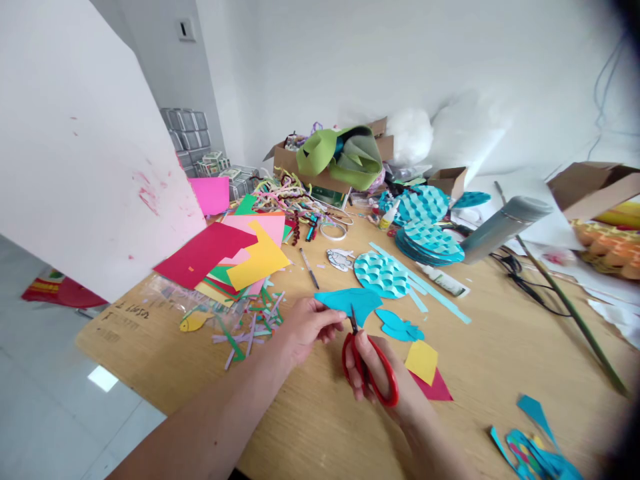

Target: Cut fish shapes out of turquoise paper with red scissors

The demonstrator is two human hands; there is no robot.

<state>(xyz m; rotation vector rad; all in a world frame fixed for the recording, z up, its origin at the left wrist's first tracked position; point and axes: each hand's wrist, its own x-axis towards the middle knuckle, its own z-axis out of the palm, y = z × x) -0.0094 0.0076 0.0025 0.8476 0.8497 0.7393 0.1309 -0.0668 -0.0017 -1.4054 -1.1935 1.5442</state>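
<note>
A piece of blue paper (356, 301) is pinched at its left edge by my left hand (313, 327). My right hand (375, 367) is wrapped round the red handles of a pair of scissors (389, 387), whose blades point away from me and meet the paper's near edge. Just right of the held piece lies a blue paper fish cutout (399, 325). Closer to my right wrist are a yellow paper piece (422, 361) and a dark pink one (441, 387), partly overlapping. Behind the held paper is a round turquoise scale-patterned disc (381, 274).
Coloured paper sheets (200, 257) and thin paper strips (250, 333) are spread at the left, beside a large white board (100, 167). A pen (309, 268), a glue tube (445, 280) and a grey tumbler (505, 230) lie or stand farther back. A long stick (570, 313) crosses the right side.
</note>
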